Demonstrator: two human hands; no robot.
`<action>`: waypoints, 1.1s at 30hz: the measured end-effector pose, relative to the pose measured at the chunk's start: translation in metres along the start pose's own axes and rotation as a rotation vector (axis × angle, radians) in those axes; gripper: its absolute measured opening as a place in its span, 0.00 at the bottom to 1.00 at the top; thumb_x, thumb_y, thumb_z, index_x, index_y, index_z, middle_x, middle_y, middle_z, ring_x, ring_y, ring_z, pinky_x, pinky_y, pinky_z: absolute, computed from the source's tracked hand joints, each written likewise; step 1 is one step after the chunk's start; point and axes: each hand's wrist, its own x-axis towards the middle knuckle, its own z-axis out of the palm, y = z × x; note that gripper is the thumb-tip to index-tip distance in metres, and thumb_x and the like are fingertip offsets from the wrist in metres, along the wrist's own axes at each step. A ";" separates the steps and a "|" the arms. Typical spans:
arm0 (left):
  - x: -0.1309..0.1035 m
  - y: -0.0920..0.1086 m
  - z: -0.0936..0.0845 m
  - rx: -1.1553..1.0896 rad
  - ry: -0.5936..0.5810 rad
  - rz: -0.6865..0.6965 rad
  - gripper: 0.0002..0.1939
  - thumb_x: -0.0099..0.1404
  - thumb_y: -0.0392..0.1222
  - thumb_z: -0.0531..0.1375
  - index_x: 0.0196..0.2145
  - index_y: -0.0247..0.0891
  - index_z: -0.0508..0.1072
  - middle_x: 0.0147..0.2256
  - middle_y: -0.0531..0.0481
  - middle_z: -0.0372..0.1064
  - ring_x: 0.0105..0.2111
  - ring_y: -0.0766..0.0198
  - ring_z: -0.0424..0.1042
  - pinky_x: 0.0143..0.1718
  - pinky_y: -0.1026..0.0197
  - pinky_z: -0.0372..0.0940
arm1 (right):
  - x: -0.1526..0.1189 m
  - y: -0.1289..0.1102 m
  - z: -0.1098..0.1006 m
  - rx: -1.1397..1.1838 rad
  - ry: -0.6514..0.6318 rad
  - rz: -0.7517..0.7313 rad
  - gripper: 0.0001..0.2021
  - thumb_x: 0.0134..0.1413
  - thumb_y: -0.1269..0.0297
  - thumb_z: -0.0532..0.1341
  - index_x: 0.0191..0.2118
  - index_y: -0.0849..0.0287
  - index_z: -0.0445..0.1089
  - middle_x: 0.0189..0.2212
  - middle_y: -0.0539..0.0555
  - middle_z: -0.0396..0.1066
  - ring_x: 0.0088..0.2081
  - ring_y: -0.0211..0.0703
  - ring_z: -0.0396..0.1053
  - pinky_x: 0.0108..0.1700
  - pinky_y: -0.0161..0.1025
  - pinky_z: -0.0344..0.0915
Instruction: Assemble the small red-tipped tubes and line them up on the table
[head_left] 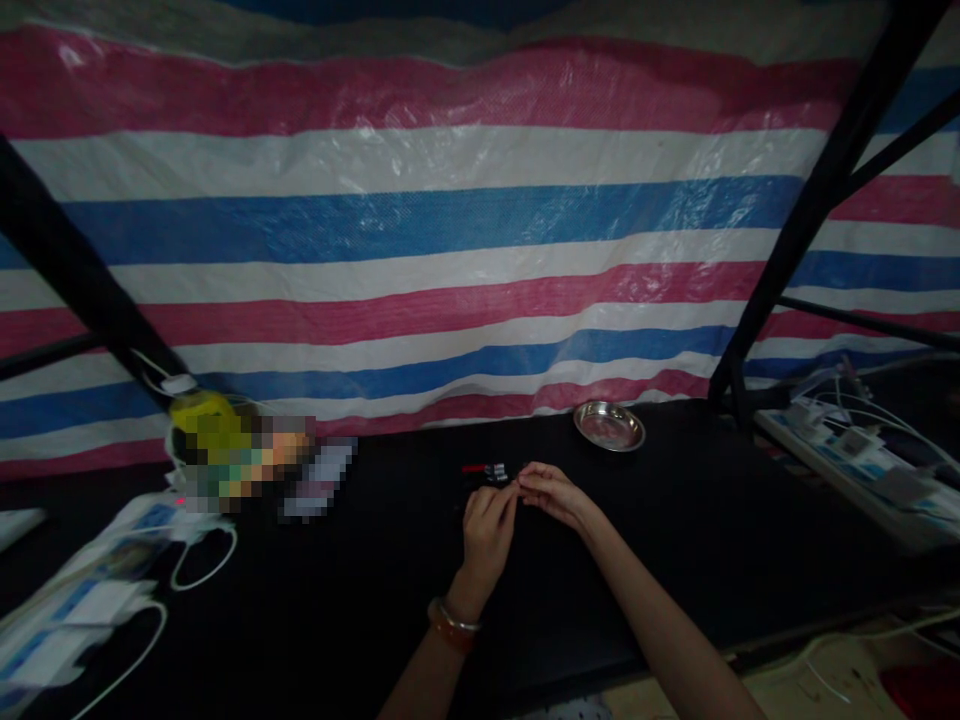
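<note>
My left hand (487, 520) and my right hand (553, 492) meet fingertip to fingertip above the black table (360, 600). Both are closed in a pinch; whatever is between the fingers is too small and dark to make out. Just beyond my left hand lie slim red and black pieces (475, 469) with silvery ends, partly hidden by its fingers. Farther back, to the right of my hands, sits a shiny round metal dish (610, 428). A bracelet and a reddish band circle my left wrist.
Power strips with plugs and white cables lie at left (97, 600) and right (855, 440). A blurred-out yellow object (210, 425) and a pale flat item (321, 482) rest at the back left. Behind hangs a striped plastic sheet (450, 230) between black metal posts (795, 230).
</note>
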 end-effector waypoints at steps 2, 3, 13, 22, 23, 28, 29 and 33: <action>0.000 0.001 -0.001 -0.013 -0.006 -0.016 0.09 0.65 0.35 0.53 0.37 0.38 0.73 0.27 0.51 0.69 0.28 0.67 0.68 0.33 0.63 0.65 | -0.001 0.000 0.001 -0.003 0.005 -0.002 0.12 0.33 0.66 0.72 0.27 0.62 0.70 0.25 0.49 0.73 0.26 0.35 0.72 0.28 0.29 0.66; 0.000 0.001 -0.001 -0.022 -0.016 -0.024 0.09 0.65 0.35 0.53 0.38 0.38 0.73 0.28 0.51 0.70 0.29 0.67 0.68 0.34 0.63 0.65 | -0.001 0.000 0.001 -0.002 0.012 -0.005 0.13 0.33 0.66 0.72 0.27 0.62 0.70 0.25 0.49 0.73 0.27 0.34 0.72 0.29 0.29 0.66; -0.005 -0.003 0.003 -0.043 -0.064 -0.062 0.10 0.66 0.38 0.52 0.37 0.38 0.73 0.29 0.50 0.70 0.30 0.65 0.69 0.35 0.61 0.66 | -0.001 0.005 0.005 -0.019 0.023 0.005 0.12 0.33 0.65 0.71 0.27 0.61 0.71 0.23 0.48 0.72 0.23 0.32 0.70 0.28 0.30 0.67; -0.003 -0.006 0.002 -0.026 -0.029 0.027 0.08 0.65 0.36 0.54 0.37 0.39 0.73 0.31 0.51 0.74 0.31 0.66 0.72 0.35 0.60 0.64 | 0.002 0.008 0.001 0.021 0.028 0.020 0.13 0.33 0.65 0.72 0.29 0.62 0.71 0.23 0.48 0.72 0.24 0.32 0.70 0.29 0.29 0.67; -0.004 -0.006 0.003 -0.025 -0.026 0.027 0.09 0.65 0.36 0.54 0.37 0.39 0.74 0.32 0.51 0.75 0.32 0.65 0.72 0.36 0.60 0.65 | 0.002 0.009 0.002 0.031 0.039 0.020 0.13 0.33 0.66 0.71 0.29 0.61 0.71 0.23 0.48 0.72 0.25 0.32 0.70 0.29 0.29 0.67; -0.007 -0.008 0.008 -0.043 -0.107 0.017 0.15 0.66 0.35 0.51 0.49 0.39 0.69 0.40 0.46 0.74 0.39 0.63 0.73 0.39 0.58 0.65 | 0.003 0.006 0.000 0.065 0.112 0.016 0.12 0.34 0.65 0.71 0.27 0.61 0.71 0.23 0.48 0.72 0.25 0.33 0.71 0.29 0.30 0.67; -0.007 -0.007 0.009 -0.048 -0.127 0.010 0.16 0.66 0.35 0.51 0.51 0.38 0.67 0.41 0.46 0.73 0.40 0.63 0.72 0.40 0.58 0.65 | 0.003 0.006 -0.001 0.075 0.120 0.012 0.11 0.34 0.65 0.71 0.28 0.61 0.71 0.23 0.48 0.72 0.25 0.33 0.70 0.29 0.30 0.67; -0.005 -0.006 0.009 -0.033 -0.179 -0.064 0.17 0.65 0.38 0.54 0.51 0.41 0.66 0.42 0.46 0.73 0.42 0.60 0.70 0.42 0.55 0.64 | 0.002 0.003 -0.003 0.073 0.098 0.007 0.11 0.34 0.67 0.71 0.29 0.61 0.73 0.25 0.49 0.73 0.25 0.34 0.71 0.29 0.29 0.67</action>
